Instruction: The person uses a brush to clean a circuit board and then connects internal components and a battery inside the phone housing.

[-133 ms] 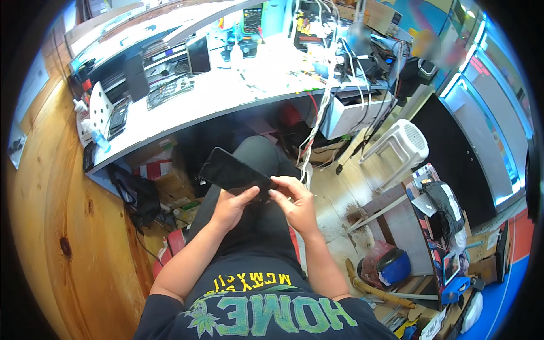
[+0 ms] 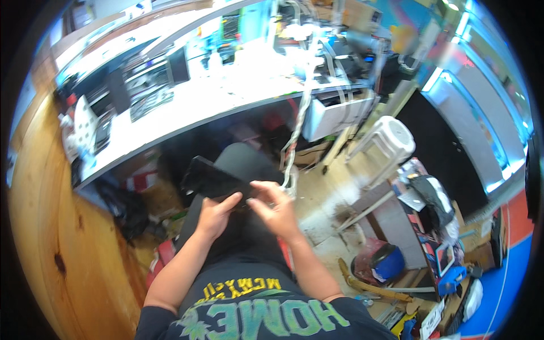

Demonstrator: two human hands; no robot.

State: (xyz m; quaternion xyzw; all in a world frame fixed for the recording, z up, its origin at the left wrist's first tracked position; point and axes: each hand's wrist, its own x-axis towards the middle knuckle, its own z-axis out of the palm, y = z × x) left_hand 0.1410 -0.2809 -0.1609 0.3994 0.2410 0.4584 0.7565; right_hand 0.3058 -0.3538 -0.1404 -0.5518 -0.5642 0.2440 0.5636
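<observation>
A black smartphone point(image 2: 212, 178) lies tilted over the person's lap, its near end caught between both hands and its far end pointing up-left toward the surface point(image 2: 170, 122). That white surface curves across the top of the view, crowded with blurred tools, cables and small devices. A wooden wall point(image 2: 62, 238) stands on the left; a white plastic stool point(image 2: 385, 141) and a blue bucket point(image 2: 388, 263) sit on the floor to the right. The left hand point(image 2: 214, 215) curls under the phone's near end, thumb on top. The right hand point(image 2: 276, 211) is partly closed, fingertips pinching the same end.
</observation>
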